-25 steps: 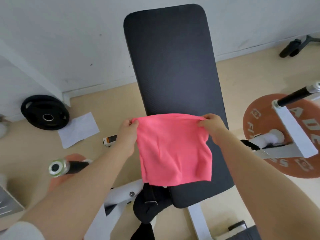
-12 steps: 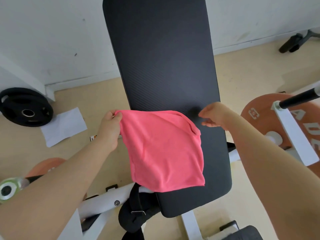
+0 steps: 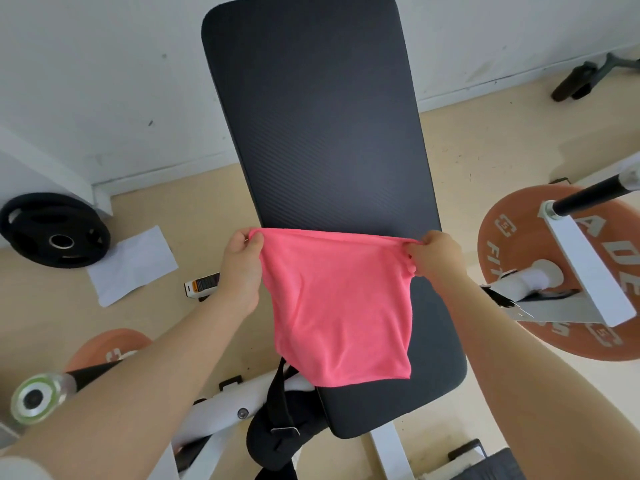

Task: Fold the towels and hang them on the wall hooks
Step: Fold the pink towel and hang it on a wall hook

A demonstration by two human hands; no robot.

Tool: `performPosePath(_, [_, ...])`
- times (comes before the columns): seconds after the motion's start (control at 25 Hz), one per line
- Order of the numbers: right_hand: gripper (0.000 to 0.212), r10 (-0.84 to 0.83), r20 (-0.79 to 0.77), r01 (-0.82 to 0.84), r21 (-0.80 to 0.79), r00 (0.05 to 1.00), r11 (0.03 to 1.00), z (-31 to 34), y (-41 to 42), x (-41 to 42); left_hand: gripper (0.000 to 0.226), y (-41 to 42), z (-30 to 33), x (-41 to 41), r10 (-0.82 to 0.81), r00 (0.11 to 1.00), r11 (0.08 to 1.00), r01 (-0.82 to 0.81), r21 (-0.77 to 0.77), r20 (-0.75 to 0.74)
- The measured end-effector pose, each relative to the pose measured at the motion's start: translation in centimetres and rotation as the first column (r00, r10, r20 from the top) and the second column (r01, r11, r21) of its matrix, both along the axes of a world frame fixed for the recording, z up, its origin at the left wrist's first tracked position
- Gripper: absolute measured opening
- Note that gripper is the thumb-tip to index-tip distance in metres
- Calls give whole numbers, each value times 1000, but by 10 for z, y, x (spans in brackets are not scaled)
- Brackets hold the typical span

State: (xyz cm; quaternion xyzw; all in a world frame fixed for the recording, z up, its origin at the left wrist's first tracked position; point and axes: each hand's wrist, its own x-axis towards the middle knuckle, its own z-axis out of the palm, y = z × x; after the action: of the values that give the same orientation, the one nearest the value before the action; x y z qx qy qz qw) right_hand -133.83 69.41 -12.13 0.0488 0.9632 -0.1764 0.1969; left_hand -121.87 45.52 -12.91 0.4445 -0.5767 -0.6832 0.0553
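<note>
A pink towel (image 3: 339, 306), folded over, hangs in the air above the near end of a black padded bench (image 3: 311, 133). My left hand (image 3: 240, 268) pinches its upper left corner. My right hand (image 3: 434, 254) grips the upper right corner, where the cloth bunches. The top edge is stretched between both hands and the lower part droops toward the bench's near end. No wall hooks are in view.
A black weight plate (image 3: 52, 230) and a white sheet of paper (image 3: 131, 261) lie on the floor at the left. An orange plate (image 3: 512, 271) on a barbell and white rack (image 3: 581, 271) stands at the right. A second bar end (image 3: 34, 398) is at lower left.
Half a second ago my right hand had let go of the towel and hovered beside it. Now it grips the right corner again and the top edge is pulled taut.
</note>
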Motion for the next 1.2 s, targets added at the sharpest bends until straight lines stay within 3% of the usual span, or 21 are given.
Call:
performPosePath(0.08, [10, -34, -85, 39, 57, 996, 998, 3, 8, 1, 14, 6, 2, -2, -5, 1000, 1000, 5, -29, -16])
performPosePath(0.16, [10, -182, -13, 180, -96, 983, 979, 7, 6, 0, 11, 8, 4, -3, 37, 998, 996, -41, -81, -49])
performPosePath(0.2, [10, -314, 118, 335, -271, 942, 902, 12, 2, -1, 12, 8, 5, -4, 71, 995, 991, -79, -109, -74])
performPosePath(0.24, [12, -443, 300, 534, -428, 845, 729, 17, -4, -1, 14, 7, 6, -5, 100, 990, 984, -113, -135, -98])
performPosePath(0.32, [13, -533, 554, 767, -500, 640, 401, 22, -5, -3, 17, 10, 10, -8, 129, 982, 976, -150, -157, -137])
performPosePath(0.36, [10, -539, 579, 789, -496, 612, 363, 24, -3, -2, 16, 11, 10, -10, 131, 981, 977, -153, -150, -147])
performPosePath(0.4, [9, -552, 526, 761, -490, 647, 425, 24, 1, -1, 17, 13, 10, -11, 122, 981, 980, -143, -138, -149])
performPosePath(0.48, [9, -510, 182, 540, -345, 841, 767, 21, 13, -7, 20, 16, 9, -11, 86, 986, 989, -103, -111, -142])
performPosePath(0.56, [7, -399, -20, 383, -239, 917, 892, 21, 20, -12, 20, 17, 7, -10, 74, 989, 991, -88, -101, -130])
performPosePath(0.64, [14, -504, 160, 511, -495, 849, 702, 21, 17, -20, 20, 16, 5, -11, 79, 990, 990, -92, -110, -115])
performPosePath(0.68, [16, -541, 392, 654, -593, 744, 469, 22, 12, -23, 20, 16, 4, -11, 80, 990, 989, -94, -111, -118])
performPosePath(0.72, [14, -520, 577, 755, -611, 630, 237, 24, 7, -25, 21, 17, 4, -12, 84, 988, 989, -98, -111, -126])
performPosePath(0.76, [13, -500, 673, 807, -583, 546, 96, 25, 2, -26, 20, 17, 4, -14, 90, 987, 988, -105, -109, -135])
performPosePath(0.8, [14, -506, 690, 820, -569, 517, 61, 25, -3, -26, 20, 18, 5, -15, 98, 985, 987, -115, -112, -145])
performPosePath(0.84, [17, -542, 626, 797, -586, 561, 147, 25, -4, -28, 20, 18, 6, -17, 104, 983, 985, -123, -121, -151])
performPosePath(0.88, [19, -586, 450, 717, -593, 673, 368, 25, -3, -30, 20, 17, 7, -17, 104, 983, 984, -124, -130, -153])
performPosePath(0.92, [18, -535, 199, 554, -506, 821, 661, 22, 1, -32, 21, 17, 7, -18, 95, 984, 984, -116, -136, -152])
performPosePath(0.96, [12, -424, -14, 398, -319, 906, 860, 20, 5, -34, 21, 16, 5, -17, 77, 986, 985, -99, -142, -149])
performPosePath(1.0, [8, -342, -122, 317, -188, 932, 930, 21, 7, -36, 21, 16, 3, -17, 58, 988, 986, -79, -148, -142])
performPosePath(1.12, [16, -460, 11, 434, -352, 888, 829, 19, 4, -44, 21, 18, -3, -19, 53, 989, 984, -75, -160, -135])
performPosePath(1.2, [20, -611, 350, 677, -580, 710, 454, 19, -6, -56, 21, 14, -3, -23, 84, 987, 979, -108, -170, -139])
